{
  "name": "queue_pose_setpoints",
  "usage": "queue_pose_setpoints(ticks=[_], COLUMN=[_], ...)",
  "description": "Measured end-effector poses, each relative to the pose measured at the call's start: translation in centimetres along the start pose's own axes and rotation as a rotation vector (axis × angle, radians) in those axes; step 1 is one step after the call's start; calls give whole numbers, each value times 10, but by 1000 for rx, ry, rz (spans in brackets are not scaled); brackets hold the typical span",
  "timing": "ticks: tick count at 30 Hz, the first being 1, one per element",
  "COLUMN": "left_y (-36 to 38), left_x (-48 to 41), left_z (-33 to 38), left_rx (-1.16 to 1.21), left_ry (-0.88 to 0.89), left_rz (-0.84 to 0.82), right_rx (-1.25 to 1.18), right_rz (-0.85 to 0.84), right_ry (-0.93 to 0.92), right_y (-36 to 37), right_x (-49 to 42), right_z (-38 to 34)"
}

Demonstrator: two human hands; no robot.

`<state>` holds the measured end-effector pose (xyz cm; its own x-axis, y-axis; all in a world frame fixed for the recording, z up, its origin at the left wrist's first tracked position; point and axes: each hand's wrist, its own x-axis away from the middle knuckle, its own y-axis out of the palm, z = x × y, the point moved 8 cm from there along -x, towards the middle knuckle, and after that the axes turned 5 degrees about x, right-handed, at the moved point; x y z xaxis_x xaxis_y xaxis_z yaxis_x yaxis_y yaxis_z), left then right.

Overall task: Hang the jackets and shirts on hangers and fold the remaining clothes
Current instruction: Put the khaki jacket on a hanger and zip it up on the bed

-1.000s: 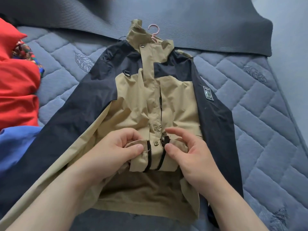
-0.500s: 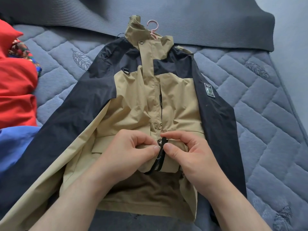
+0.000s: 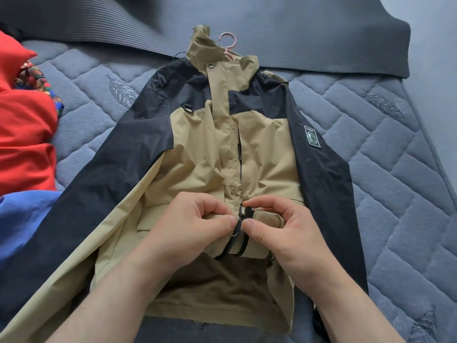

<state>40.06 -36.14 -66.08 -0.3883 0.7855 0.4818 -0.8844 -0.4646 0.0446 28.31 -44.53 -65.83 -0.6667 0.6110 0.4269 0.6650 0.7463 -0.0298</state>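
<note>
A khaki and black jacket (image 3: 262, 144) lies face up on the quilted bed, sleeves spread. The hook of a pink hanger (image 3: 228, 44) pokes out behind its collar. At the lower front, my left hand (image 3: 195, 219) pinches the left zipper edge. My right hand (image 3: 286, 226) pinches the right edge and the black zipper slider (image 3: 243, 211). The two zipper halves meet between my thumbs, and the hem below them hangs apart, showing the dark lining.
A blue-grey quilted bedspread (image 3: 385, 189) covers the bed. A dark ribbed mat (image 3: 272, 23) lies across the far end. At the left edge lie a red garment (image 3: 22, 134), a patterned cloth (image 3: 34, 80) and a blue garment (image 3: 19, 219).
My hands have drawn the two front edges of the jacket together. The gap with the snap button between the zipper halves has closed, and my thumbs now meet at the slider.
</note>
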Motion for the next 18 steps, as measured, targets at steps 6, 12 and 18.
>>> queue_pose_setpoints(ticks=[6,12,18], left_y=[2,-4,-5], left_x=[-2,-4,-3], left_z=[-3,-11,-14], left_rx=[11,22,76], left_ry=[36,36,34], left_rz=[-6,73,82], right_rx=[-28,111,114], right_rz=[8,-4,45], right_ry=[12,-48,-134], right_y=[0,1,1], right_x=[1,4,7], right_z=[2,-4,-5])
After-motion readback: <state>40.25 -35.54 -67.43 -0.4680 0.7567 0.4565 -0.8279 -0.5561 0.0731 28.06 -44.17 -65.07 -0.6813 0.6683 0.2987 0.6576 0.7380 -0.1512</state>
